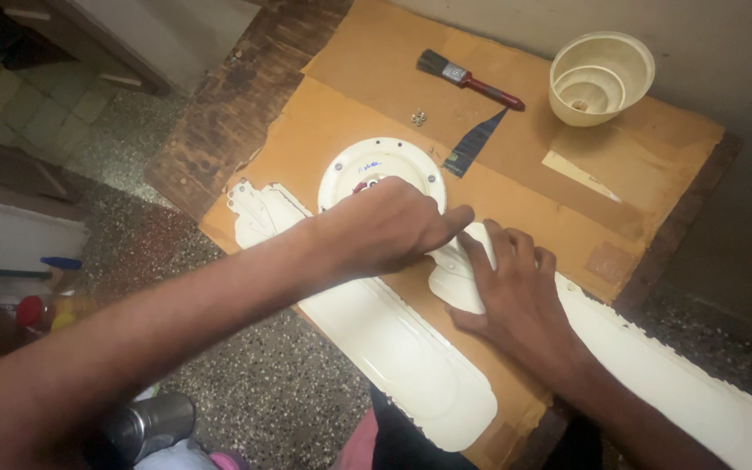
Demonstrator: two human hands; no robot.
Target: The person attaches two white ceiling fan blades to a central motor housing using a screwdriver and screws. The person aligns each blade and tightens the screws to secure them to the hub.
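While left hand [385, 231] presses flat on round cream metal fan hub [382, 178], frame centre, right hand [515, 292], fingers spread, holds cream blade bracket [456, 277] against it on cardboard-covered bench [533, 200]. Looks mid-assembly: one long cream blade [393, 348] beside hub, screws [418, 117] unused, upper centre.

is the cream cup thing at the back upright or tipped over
Upright: the cream cup stands on the cardboard with its open mouth facing up, its stepped inside visible.

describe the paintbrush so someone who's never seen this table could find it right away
Start at the brown cardboard sheet covering the wooden table and look to its far edge. The paintbrush lies flat there, between the round white motor housing and the cream cup-shaped cover. It is the only thing with dark bristles and a red handle; everything near it is white, cream or dark scrap.
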